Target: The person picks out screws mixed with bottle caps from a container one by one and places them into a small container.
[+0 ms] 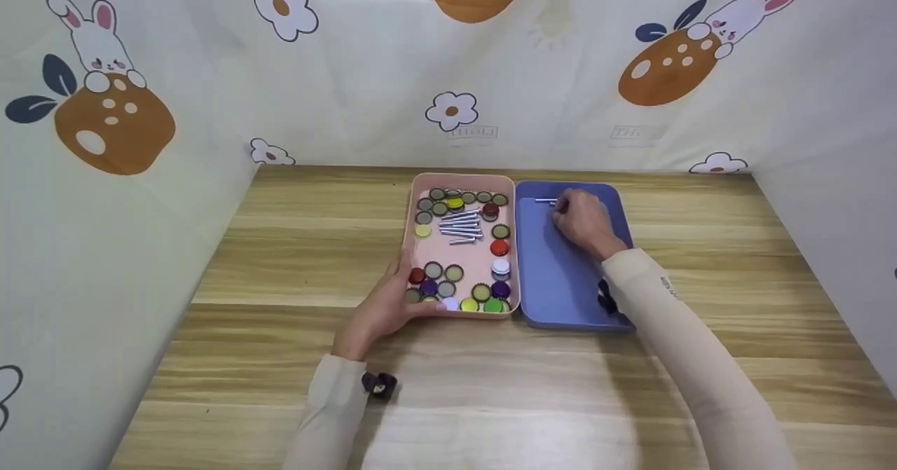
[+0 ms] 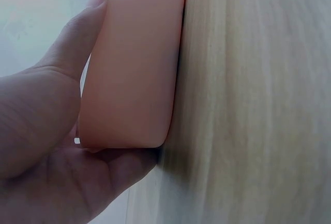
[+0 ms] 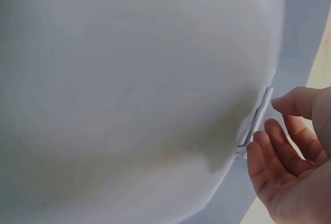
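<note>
In the head view, my left hand grips the near left corner of a pink tray. Its thumb lies along the front wall, as the left wrist view also shows. Inside this tray is a bunch of slim silver bolts with bottle caps around it. My right hand is over the far end of the blue tray, beside a couple of silver bolts. In the right wrist view its thumb and bent fingers stand apart near the bolts; none is plainly held.
Bottle caps, such as a red one and a green one, line the pink tray's sides, some upside down. Both trays stand side by side on a wooden table. A patterned cloth hangs behind and at the sides.
</note>
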Action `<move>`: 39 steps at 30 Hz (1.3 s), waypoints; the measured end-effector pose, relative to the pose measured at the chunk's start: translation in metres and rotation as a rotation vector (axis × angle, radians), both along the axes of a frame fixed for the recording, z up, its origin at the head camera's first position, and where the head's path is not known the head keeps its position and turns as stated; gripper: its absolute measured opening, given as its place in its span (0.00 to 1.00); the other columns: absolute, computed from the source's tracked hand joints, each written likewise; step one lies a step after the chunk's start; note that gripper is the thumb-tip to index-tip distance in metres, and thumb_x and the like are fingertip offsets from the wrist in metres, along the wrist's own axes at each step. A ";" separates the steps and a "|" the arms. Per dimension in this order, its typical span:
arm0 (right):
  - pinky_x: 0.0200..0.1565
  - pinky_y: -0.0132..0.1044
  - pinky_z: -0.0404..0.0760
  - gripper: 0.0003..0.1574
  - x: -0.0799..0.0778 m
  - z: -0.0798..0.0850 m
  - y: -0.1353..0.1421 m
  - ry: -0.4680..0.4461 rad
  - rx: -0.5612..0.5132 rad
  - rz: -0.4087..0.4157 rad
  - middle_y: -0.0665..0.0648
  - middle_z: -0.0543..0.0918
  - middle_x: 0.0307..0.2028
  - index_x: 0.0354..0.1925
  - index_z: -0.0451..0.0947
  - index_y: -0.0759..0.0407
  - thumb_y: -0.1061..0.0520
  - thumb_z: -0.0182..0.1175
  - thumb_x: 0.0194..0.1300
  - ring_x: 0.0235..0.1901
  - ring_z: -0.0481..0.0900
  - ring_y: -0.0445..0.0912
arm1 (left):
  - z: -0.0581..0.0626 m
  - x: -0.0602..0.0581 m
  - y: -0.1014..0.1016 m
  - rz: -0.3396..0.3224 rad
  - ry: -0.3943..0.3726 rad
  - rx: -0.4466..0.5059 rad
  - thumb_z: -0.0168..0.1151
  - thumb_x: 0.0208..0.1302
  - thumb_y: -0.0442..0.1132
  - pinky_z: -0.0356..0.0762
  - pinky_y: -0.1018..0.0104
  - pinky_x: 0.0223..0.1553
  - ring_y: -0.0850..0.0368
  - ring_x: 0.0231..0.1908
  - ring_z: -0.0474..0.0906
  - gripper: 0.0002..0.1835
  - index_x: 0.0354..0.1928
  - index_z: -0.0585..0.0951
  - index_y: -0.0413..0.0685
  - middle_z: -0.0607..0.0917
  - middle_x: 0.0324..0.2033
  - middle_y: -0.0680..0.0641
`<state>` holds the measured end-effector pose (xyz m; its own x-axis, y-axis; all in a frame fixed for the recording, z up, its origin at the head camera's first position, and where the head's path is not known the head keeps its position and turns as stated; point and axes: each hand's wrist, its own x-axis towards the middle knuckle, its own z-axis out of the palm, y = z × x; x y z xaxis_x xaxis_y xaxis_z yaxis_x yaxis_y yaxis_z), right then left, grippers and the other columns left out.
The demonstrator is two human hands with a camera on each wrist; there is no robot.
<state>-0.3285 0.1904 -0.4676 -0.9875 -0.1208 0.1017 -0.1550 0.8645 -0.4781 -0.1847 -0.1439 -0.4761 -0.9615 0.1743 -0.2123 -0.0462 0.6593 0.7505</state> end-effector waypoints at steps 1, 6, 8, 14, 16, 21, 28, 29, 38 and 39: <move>0.44 0.54 0.82 0.09 0.001 0.002 -0.002 -0.003 -0.002 0.004 0.66 0.86 0.38 0.39 0.81 0.66 0.61 0.60 0.64 0.38 0.83 0.58 | 0.000 0.000 0.000 0.002 -0.004 -0.004 0.76 0.54 0.53 0.47 0.47 0.79 0.41 0.79 0.46 0.68 0.80 0.31 0.54 0.41 0.81 0.40; 0.41 0.50 0.82 0.08 0.005 0.005 -0.009 -0.007 -0.032 0.024 0.65 0.86 0.37 0.38 0.81 0.66 0.62 0.59 0.63 0.36 0.82 0.55 | 0.001 0.000 -0.001 -0.004 0.002 0.004 0.76 0.53 0.53 0.48 0.46 0.78 0.39 0.78 0.48 0.69 0.80 0.32 0.56 0.43 0.80 0.38; 0.40 0.49 0.82 0.07 0.006 0.005 -0.012 0.001 -0.052 0.034 0.65 0.86 0.36 0.37 0.81 0.67 0.63 0.59 0.63 0.35 0.81 0.55 | 0.001 0.000 -0.001 -0.003 0.000 0.008 0.77 0.53 0.53 0.48 0.46 0.78 0.39 0.78 0.48 0.69 0.80 0.32 0.57 0.44 0.80 0.38; 0.40 0.51 0.81 0.07 0.011 0.006 -0.020 0.057 -0.079 0.060 0.65 0.86 0.34 0.36 0.82 0.66 0.64 0.59 0.60 0.34 0.82 0.56 | 0.002 0.000 0.000 0.009 -0.016 0.011 0.76 0.53 0.52 0.47 0.45 0.78 0.39 0.78 0.47 0.69 0.80 0.32 0.56 0.42 0.80 0.38; 0.40 0.51 0.82 0.07 0.013 0.007 -0.023 0.071 -0.092 0.072 0.65 0.86 0.34 0.35 0.82 0.67 0.65 0.59 0.59 0.35 0.82 0.56 | 0.003 0.000 0.000 0.010 -0.017 0.016 0.76 0.53 0.52 0.47 0.46 0.79 0.39 0.79 0.46 0.69 0.80 0.32 0.55 0.42 0.80 0.38; 0.42 0.50 0.82 0.08 0.016 0.011 -0.031 0.060 -0.145 0.103 0.66 0.86 0.35 0.36 0.83 0.68 0.67 0.59 0.59 0.37 0.82 0.57 | 0.002 0.000 0.000 0.000 0.003 0.013 0.77 0.53 0.52 0.48 0.46 0.78 0.39 0.78 0.48 0.69 0.80 0.32 0.53 0.44 0.80 0.37; 0.47 0.52 0.84 0.11 0.019 0.015 -0.041 0.053 -0.174 0.148 0.69 0.87 0.38 0.39 0.84 0.71 0.70 0.58 0.58 0.41 0.84 0.60 | 0.001 0.001 -0.002 -0.016 0.028 0.007 0.76 0.54 0.52 0.48 0.46 0.79 0.38 0.78 0.47 0.68 0.80 0.33 0.49 0.44 0.80 0.35; 0.47 0.52 0.85 0.12 0.019 0.015 -0.042 0.051 -0.180 0.153 0.69 0.87 0.39 0.40 0.84 0.71 0.70 0.58 0.58 0.41 0.84 0.60 | 0.001 0.001 -0.002 -0.015 0.028 0.008 0.76 0.54 0.52 0.48 0.46 0.78 0.38 0.78 0.47 0.68 0.80 0.33 0.49 0.44 0.80 0.35; 0.50 0.51 0.82 0.14 0.023 0.023 -0.051 0.015 -0.190 0.077 0.67 0.87 0.43 0.45 0.84 0.68 0.65 0.58 0.62 0.45 0.82 0.58 | 0.001 0.000 -0.001 0.011 -0.012 0.013 0.76 0.54 0.52 0.48 0.46 0.79 0.39 0.78 0.48 0.68 0.80 0.32 0.52 0.44 0.80 0.36; 0.51 0.51 0.82 0.15 0.023 0.024 -0.052 0.013 -0.188 0.071 0.67 0.87 0.44 0.46 0.84 0.68 0.64 0.58 0.63 0.46 0.82 0.58 | 0.001 0.000 -0.001 0.012 -0.014 0.009 0.76 0.54 0.51 0.48 0.46 0.79 0.39 0.78 0.49 0.68 0.80 0.31 0.53 0.44 0.80 0.37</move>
<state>-0.3055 0.1385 -0.4439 -0.9756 -0.1681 0.1416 -0.2198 0.7469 -0.6276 -0.1847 -0.1447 -0.4750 -0.9604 0.1647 -0.2247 -0.0651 0.6515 0.7558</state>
